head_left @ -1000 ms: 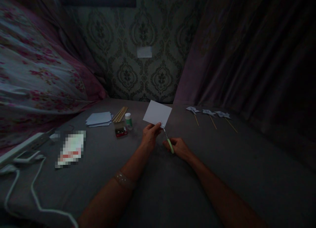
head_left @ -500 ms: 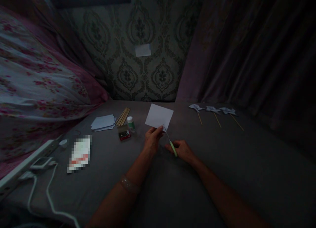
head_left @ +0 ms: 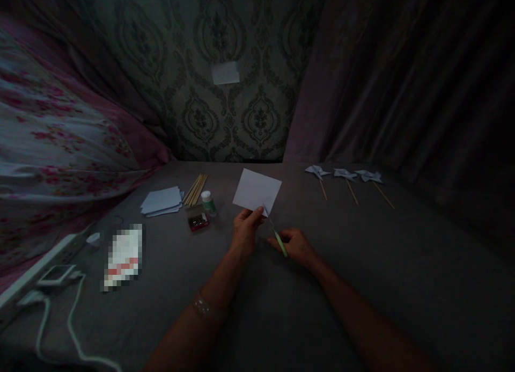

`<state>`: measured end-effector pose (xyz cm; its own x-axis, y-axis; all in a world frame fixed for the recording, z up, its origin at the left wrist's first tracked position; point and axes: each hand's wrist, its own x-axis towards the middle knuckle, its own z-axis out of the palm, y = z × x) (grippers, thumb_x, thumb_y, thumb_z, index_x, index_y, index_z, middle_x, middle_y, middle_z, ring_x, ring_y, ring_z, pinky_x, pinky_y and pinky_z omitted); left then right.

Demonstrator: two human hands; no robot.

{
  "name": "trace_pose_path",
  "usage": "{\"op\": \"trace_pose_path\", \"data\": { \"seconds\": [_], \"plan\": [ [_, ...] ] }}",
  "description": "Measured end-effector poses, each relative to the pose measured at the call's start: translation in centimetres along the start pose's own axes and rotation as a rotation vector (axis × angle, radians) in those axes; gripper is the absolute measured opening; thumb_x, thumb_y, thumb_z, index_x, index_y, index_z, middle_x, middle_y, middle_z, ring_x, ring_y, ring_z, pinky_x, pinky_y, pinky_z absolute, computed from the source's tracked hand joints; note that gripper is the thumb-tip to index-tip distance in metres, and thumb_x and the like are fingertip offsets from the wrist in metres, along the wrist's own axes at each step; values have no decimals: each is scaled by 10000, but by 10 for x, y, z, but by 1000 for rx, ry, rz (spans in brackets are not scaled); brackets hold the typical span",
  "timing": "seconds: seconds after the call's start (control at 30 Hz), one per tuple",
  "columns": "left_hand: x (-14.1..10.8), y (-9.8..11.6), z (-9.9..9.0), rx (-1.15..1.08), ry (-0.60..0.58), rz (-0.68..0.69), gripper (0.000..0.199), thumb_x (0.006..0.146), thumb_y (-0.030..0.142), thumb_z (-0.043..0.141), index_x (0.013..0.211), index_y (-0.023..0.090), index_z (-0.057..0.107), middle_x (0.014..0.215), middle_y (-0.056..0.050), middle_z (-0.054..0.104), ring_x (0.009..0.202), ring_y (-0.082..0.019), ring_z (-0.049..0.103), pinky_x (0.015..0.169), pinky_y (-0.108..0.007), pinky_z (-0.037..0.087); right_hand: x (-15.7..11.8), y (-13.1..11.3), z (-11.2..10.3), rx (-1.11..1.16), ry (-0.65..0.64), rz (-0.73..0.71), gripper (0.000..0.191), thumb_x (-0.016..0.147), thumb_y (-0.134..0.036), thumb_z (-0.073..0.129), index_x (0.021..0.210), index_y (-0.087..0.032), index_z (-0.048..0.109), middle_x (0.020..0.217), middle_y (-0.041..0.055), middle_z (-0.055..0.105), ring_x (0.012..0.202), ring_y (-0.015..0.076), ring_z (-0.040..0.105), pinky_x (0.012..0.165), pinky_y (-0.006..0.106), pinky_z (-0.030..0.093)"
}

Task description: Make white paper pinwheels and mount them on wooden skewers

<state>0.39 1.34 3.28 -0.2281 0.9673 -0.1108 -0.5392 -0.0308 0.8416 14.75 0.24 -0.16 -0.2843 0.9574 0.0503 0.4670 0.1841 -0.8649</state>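
My left hand point(head_left: 245, 230) pinches the near corner of a white sheet of paper point(head_left: 257, 189), thumb on top. The sheet is held up above the grey tabletop, tilted. In my right hand point(head_left: 295, 246) is a pair of scissors point(head_left: 280, 243) with light green handles, gripped at the handles. Its blades point up and left and reach the paper's lower corner beside my left thumb. Whether the blades are apart there is too small to tell.
Left on the grey surface are a paper stack point(head_left: 161, 202), wooden sticks point(head_left: 195, 189), a white-capped bottle point(head_left: 208, 203), a small red box point(head_left: 197, 220), a blurred packet point(head_left: 124, 256) and a power strip point(head_left: 44, 272) with cables. Three paper pinwheels point(head_left: 345, 174) on sticks lie at the back right.
The camera view has shifted slightly, so the background and table items appear a little farther left. Both hands, the paper and the scissors stay in nearly the same arrangement.
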Motion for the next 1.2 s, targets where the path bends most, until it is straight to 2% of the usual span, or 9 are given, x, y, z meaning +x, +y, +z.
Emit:
{"op": "trace_pose_path", "data": {
  "seconds": [0.3, 0.57, 0.97, 1.2],
  "plan": [
    [-5, -8, 3, 34, -34, -31, 277, 505, 297, 836, 574, 142, 616, 546, 4, 598, 522, -95, 540, 540, -224, 402, 1, -1, -2, 52, 18, -51, 491, 680, -588, 613, 447, -186, 454, 444, -36, 373, 455, 85, 353, 450, 236, 276],
    [-9, -7, 7, 45, -39, -42, 278, 509, 308, 835, 574, 146, 618, 559, -6, 616, 523, -96, 539, 538, -223, 406, 1, -2, -3, 45, 42, -90, 486, 703, -572, 594, 453, -191, 425, 469, -47, 335, 460, 79, 317, 453, 235, 266],
    [-9, -7, 8, -52, -22, -85, 350, 453, 286, 858, 539, 157, 545, 515, 34, 568, 498, -90, 546, 525, -223, 400, 2, -6, -3, -42, 71, -129, 557, 734, -641, 514, 408, -203, 403, 417, -43, 359, 463, 96, 351, 620, 282, 374],
    [-10, -4, 8, -121, -35, -107, 363, 489, 328, 851, 534, 158, 533, 494, 27, 568, 483, -94, 555, 520, -222, 412, 2, -4, -3, -91, 80, -137, 563, 743, -631, 528, 396, -201, 421, 403, -35, 400, 489, 111, 404, 690, 298, 398]
  ]
}}
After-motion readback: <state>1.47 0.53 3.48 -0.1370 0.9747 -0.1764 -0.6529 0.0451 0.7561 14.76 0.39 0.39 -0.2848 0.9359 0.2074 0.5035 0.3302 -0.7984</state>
